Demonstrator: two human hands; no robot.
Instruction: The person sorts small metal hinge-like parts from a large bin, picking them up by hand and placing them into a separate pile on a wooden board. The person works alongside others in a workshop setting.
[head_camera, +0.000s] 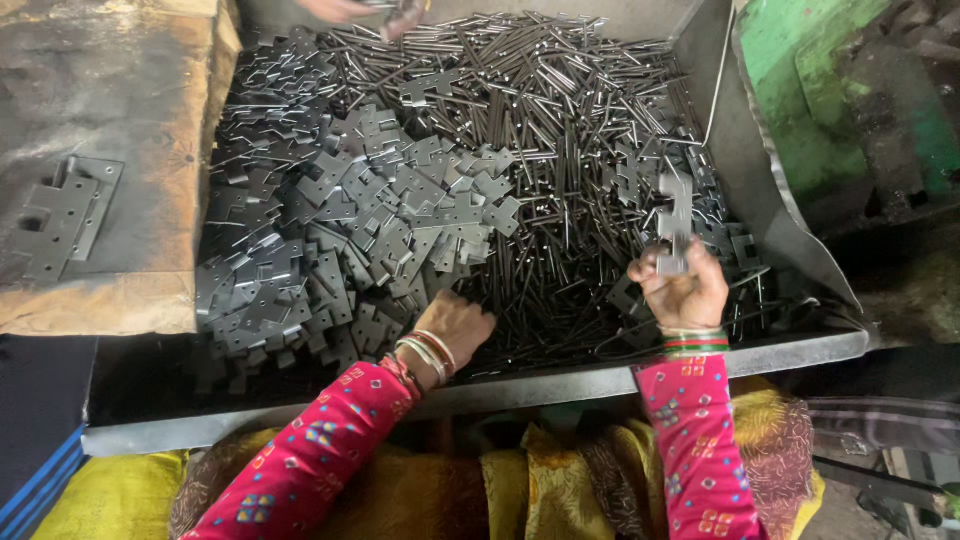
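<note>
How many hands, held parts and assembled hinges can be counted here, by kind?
Person's own hands: 2, left hand in the loose plates, right hand
Other person's hand: 1
Hinge plate held up: 1
Assembled hinges on the side block: 1
Trays of plates and pins: 1
Total: 6

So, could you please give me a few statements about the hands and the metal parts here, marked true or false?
1. The right hand holds a hinge plate upright. True.
2. The left hand rests on the wooden block. False: it reaches into the tray among loose plates and pins.
3. Thin metal pins fill the tray's right part. True.
4. The tray holds only pins. False: flat hinge plates are heaped on its left side.
</note>
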